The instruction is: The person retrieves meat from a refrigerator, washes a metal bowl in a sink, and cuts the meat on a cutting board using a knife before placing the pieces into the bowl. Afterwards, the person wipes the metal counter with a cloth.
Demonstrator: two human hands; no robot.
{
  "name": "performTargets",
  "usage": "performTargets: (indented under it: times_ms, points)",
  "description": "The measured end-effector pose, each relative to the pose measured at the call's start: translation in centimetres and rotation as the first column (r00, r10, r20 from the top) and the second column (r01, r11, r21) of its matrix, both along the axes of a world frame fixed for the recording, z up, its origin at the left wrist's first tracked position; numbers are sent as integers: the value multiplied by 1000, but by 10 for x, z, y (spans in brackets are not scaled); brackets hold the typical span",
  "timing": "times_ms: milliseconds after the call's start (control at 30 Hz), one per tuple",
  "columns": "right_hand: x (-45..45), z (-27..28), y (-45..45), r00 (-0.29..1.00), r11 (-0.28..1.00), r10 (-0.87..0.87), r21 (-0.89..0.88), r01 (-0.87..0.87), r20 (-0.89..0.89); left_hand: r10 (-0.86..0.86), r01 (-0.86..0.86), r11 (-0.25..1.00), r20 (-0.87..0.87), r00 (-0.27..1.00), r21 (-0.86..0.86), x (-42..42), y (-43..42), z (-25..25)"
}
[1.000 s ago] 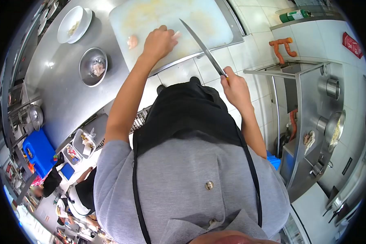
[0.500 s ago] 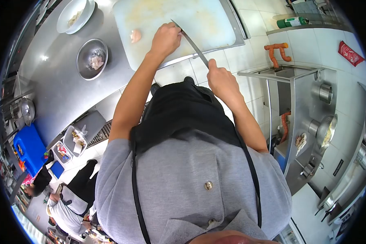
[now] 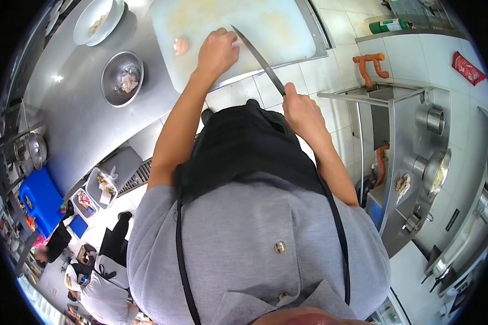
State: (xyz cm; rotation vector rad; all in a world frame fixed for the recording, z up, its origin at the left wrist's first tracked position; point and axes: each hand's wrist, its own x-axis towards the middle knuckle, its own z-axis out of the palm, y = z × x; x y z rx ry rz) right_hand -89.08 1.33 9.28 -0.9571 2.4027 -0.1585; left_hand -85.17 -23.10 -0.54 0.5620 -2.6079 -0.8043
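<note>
My right hand [image 3: 305, 114] is closed round the handle of a long kitchen knife [image 3: 259, 60], its blade slanting up over the near edge of a white cutting board [image 3: 276, 32]. My left hand [image 3: 218, 53] rests on the board with curled fingers, close to the blade's tip. A small pale bit shows by its fingertips; what the fingers hold is mostly hidden. Left of that hand lies a small piece of pale pink raw meat [image 3: 180, 46], apart from it. A steel bowl [image 3: 108, 73] beside the board holds more pale pink pieces [image 3: 128, 83].
White bowls [image 3: 83, 30] stand at the back left of the steel table [image 3: 65, 103]. Below are a blue container [image 3: 43, 200] and plastic tubs [image 3: 100, 187]. Other people [image 3: 100, 287] are at lower left. A steel counter with pots [image 3: 435, 122] stands on the right.
My right hand and the knife have drawn back slightly to the right and toward me. My left hand has shifted a little left, opening a small gap to the blade.
</note>
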Motion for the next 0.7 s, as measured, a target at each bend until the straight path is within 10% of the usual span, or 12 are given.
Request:
performTargets:
  times_ms: [700]
  points:
    - [0,0,-4,998,997,54,-51,-53,23,-2,-2,995,-42,999,-99,10,-4,0]
